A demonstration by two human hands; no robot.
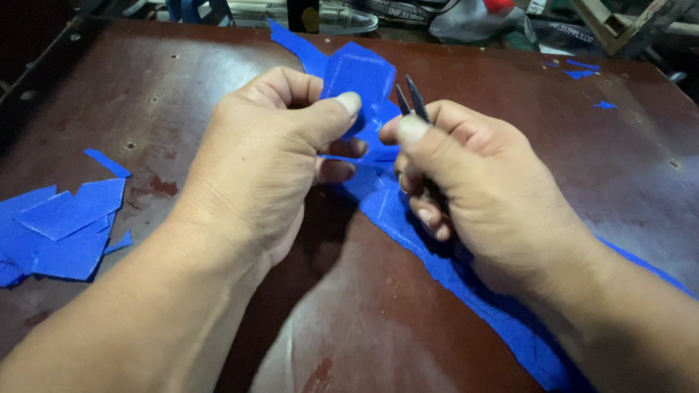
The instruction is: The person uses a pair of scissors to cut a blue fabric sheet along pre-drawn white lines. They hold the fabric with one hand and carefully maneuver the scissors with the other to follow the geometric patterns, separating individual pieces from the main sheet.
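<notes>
Pinching a fold of the blue fabric strip (408,218) between thumb and fingers, the left hand (269,156) lifts the cloth's upper part just off the dark brown desk (626,167). The right hand (473,182) sits close beside it, clenched around a small pair of black thread snips (411,98), whose two pointed blades stick up past the thumb, slightly parted, right against the raised cloth. Whether the blades actually touch the fabric is hard to say from this angle. The strip runs long and diagonal, from the far middle of the desk, under both hands, down to the near right edge beneath the right forearm.

Off to the left, near the desk's edge, lies a pile of cut blue pieces (58,233), flat and overlapping, with a thin sliver (107,162) just above them. A few tiny blue scraps (582,71) are scattered at the far right corner, well apart from the hands. The desk's surface is worn, with scuffs and pale patches. Beyond the far edge there is clutter: bags and a wooden frame (619,25), mostly in shadow.
</notes>
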